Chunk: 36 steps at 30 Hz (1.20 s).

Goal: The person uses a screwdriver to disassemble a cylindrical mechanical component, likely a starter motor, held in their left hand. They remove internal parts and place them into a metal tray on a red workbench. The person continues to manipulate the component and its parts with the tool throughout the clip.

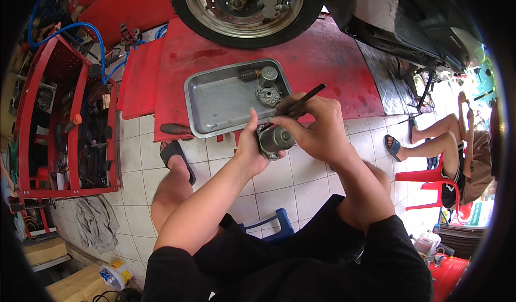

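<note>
My left hand (251, 150) is closed round a grey metal starter motor (278, 140) with a cylindrical body and a flanged end, held over the near edge of the tray. In my right hand (317, 124) a thin, flat, dark stick-like tool (307, 97) is pinched, its upper end sloping up to the right. Its lower end reaches toward the motor's flange, partly hidden by my fingers. Just beyond, the metal tray (215, 100) holds a motor can (267, 76), a round cast cover (268, 95) and a small armature-like part (249, 75).
The tray rests on a red lift platform (328, 70) below a motorcycle wheel (247, 38). A dark-handled tool (176, 129) lies at the platform's near edge. A red tool rack (86, 124) stands left. Another person sits on a red chair (430, 178) at right.
</note>
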Tool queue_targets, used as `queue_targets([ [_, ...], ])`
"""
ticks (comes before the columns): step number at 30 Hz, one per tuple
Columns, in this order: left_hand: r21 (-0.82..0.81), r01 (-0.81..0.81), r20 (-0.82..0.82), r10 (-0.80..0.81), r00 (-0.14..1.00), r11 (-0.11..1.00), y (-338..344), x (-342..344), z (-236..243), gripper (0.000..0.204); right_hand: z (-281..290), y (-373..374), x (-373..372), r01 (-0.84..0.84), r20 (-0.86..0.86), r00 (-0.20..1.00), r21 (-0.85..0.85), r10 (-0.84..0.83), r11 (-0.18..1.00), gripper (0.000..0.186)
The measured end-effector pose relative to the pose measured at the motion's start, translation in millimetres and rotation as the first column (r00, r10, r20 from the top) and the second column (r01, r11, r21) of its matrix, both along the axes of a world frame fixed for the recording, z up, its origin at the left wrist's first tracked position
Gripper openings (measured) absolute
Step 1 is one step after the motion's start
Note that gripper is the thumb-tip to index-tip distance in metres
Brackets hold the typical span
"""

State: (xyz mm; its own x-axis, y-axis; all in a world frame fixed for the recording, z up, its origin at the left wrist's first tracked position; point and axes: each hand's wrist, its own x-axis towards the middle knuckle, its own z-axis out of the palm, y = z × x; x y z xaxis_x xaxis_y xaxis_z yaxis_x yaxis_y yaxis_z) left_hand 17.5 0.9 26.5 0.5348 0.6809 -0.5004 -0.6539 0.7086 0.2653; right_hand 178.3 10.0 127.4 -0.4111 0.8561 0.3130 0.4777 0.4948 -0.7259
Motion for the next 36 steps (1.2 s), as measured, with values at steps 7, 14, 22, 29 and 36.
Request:
queue_targets([
  [7, 0.009, 0.035, 0.022, -0.035, 0.999, 0.999, 1.4, -1.3, -7.5, 0.068, 3.1, -3.7, -14.5, -0.037, -0.420, 0.907, -0.110, -0.013, 0.993, 0.020],
  [14, 0.028, 0.036, -0.021, -0.036, 0.999, 0.999, -1.0, 0.6, -11.1, 0.067, 6.7, -3.3, -8.4, -0.107, -0.215, 0.974, -0.127, 0.078, 0.986, 0.015],
  [22, 0.098, 0.067, -0.132, -0.054, 0.990, 0.993, -5.4, 0.7, -5.7, 0.068, -3.5, -3.2, 2.5, -0.133, -0.152, 0.982, -0.128, 0.113, 0.983, 0.011],
  [29, 0.074, 0.027, -0.167, -0.014, 0.986, 0.997, -6.4, 1.8, -7.1, 0.074, -17.7, -5.1, -0.6, 0.006, -0.226, 0.973, -0.165, -0.044, 0.986, 0.006],
  [36, 0.164, 0.061, -0.150, -0.036, 0.988, 0.985, -5.4, 5.6, -3.5, 0.078, 4.5, 3.9, 2.3, -0.274, -0.165, 0.955, -0.154, 0.249, 0.949, 0.014],
])
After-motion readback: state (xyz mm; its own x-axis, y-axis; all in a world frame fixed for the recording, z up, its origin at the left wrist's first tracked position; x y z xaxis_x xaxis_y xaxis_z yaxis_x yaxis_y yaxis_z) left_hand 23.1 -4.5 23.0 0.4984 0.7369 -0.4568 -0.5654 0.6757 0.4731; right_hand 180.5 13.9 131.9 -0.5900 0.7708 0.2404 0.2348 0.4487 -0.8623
